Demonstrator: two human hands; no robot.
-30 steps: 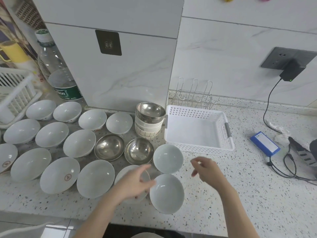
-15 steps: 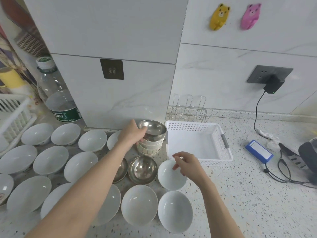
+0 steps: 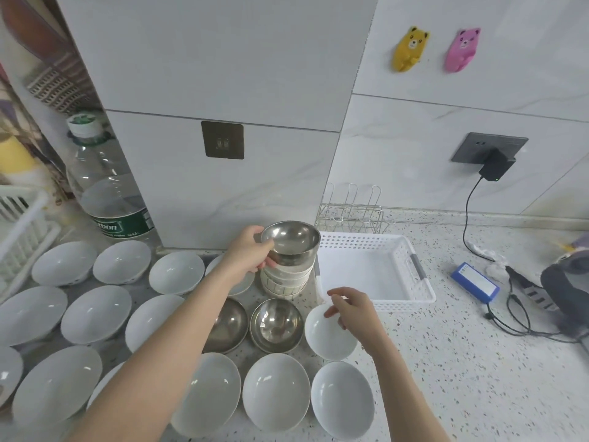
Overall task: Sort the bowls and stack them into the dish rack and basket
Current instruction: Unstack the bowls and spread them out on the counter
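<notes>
Bright, even, cool light fills the scene, and shadows under the round white ceramic bowls (image 3: 95, 314) stay soft and faint. Small glare spots sit inside the shiny round steel bowl (image 3: 276, 325) and on the glossy white marble-patterned wall tiles (image 3: 446, 74). The wide lens bends straight tile seams and stretches things near the edges. The left border looks slightly smeared; the centre is sharp.
</notes>
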